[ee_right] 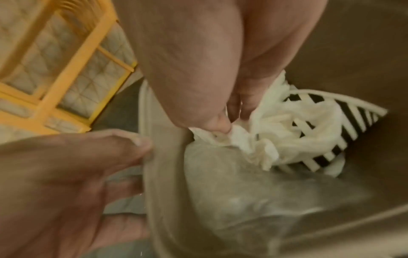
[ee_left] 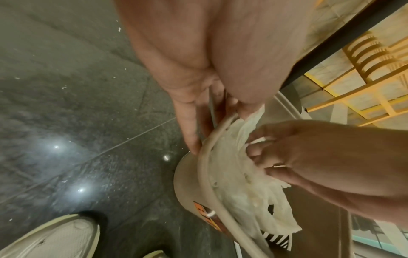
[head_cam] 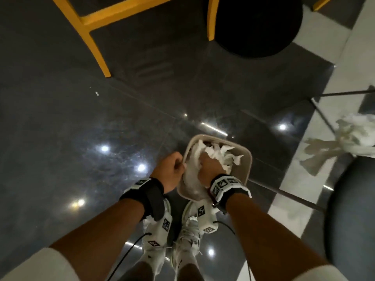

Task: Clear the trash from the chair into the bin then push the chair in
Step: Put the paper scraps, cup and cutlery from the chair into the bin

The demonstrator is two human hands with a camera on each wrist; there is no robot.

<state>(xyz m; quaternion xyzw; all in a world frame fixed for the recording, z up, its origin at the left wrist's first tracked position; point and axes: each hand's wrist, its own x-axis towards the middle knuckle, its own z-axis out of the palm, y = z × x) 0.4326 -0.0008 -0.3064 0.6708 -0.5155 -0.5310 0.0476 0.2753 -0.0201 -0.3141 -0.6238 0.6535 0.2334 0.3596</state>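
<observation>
A small beige bin [head_cam: 249, 159] stands on the dark floor just in front of my feet. My left hand [head_cam: 172, 165] grips its left rim, thumb outside and fingers curled over the edge [ee_left: 192, 132]. My right hand [head_cam: 209, 167] is down inside the bin, pinching crumpled white tissue [head_cam: 223, 155] between thumb and fingers [ee_right: 229, 122]. The tissue [ee_right: 276, 143] lies on a clear liner against the slotted wall. To the right is the chair's dark grey seat [head_cam: 353, 209], with more white tissue trash [head_cam: 353, 136] on it.
Yellow chair legs [head_cam: 97, 47] and a round black table base [head_cam: 257, 27] stand on the dark glossy floor beyond the bin. A white tile strip [head_cam: 304, 163] runs along the right. The grey chair's thin metal legs [head_cam: 324, 116] cross it. My white shoes [head_cam: 188, 236] touch the bin.
</observation>
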